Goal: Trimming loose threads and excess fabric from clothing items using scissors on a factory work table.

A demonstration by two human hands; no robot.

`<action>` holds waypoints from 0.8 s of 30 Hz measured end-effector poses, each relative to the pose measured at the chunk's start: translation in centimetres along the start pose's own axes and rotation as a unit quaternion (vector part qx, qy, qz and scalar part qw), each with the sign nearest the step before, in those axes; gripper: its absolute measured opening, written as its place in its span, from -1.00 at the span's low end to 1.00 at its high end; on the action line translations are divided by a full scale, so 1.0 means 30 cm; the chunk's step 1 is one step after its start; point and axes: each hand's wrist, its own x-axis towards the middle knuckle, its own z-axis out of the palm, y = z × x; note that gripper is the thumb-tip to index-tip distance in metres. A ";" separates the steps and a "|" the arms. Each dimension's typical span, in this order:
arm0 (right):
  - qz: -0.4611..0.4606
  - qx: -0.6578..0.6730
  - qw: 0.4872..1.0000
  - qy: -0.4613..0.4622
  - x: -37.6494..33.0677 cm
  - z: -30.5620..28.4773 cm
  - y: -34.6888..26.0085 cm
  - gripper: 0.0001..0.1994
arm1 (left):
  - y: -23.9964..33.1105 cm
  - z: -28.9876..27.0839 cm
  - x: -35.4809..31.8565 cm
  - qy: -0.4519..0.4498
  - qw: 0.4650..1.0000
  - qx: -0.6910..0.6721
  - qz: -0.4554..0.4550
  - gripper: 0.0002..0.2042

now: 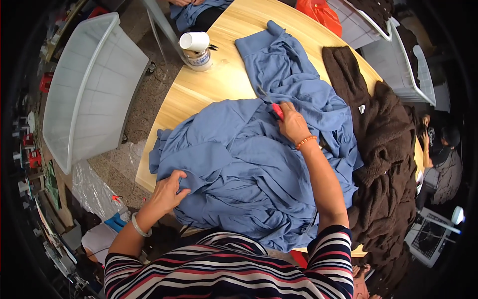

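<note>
- Your striped shirt (224, 269) fills the lower edge.
- Your left hand (167, 193) curls its fingers at the left edge of the blue cloth (244, 154); whether they pinch it, I cannot tell.
- Your right hand (295, 125) has its fingers closed around a red-handled tool (278, 111).
- The blue cloth lies rumpled across the wooden surface (224, 82), brown knitwear (387, 142) to its right.
</note>
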 end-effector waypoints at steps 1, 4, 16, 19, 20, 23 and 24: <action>-0.007 0.010 1.000 0.013 0.010 0.024 -0.004 -0.61 | 0.012 0.010 0.006 0.012 1.000 0.021 0.010 -0.58; 0.045 -0.069 0.995 -0.055 0.031 0.094 -0.033 -0.69 | 0.037 0.007 0.009 0.036 0.995 0.084 0.039 -0.61; 0.082 0.036 0.996 0.019 -0.488 -0.568 -0.022 -0.54 | -0.004 -0.309 -0.254 -0.080 0.970 -0.225 -0.056 -0.88; 0.112 0.057 0.992 -0.003 -0.603 -0.504 0.019 -0.54 | -0.003 -0.116 -0.219 -0.086 0.992 0.009 -0.089 -0.75; 0.128 0.061 0.990 -0.010 -0.625 -0.458 0.031 -0.54 | -0.022 -0.027 -0.202 -0.011 0.989 0.138 0.046 -0.73; 0.126 0.048 0.991 0.007 -0.676 -0.368 0.029 -0.55 | 0.083 0.146 -0.172 0.078 0.983 0.095 0.137 -0.66; 0.128 0.046 0.991 0.003 -0.695 -0.366 0.013 -0.55 | 0.168 0.176 -0.165 0.134 0.975 0.047 0.172 -0.61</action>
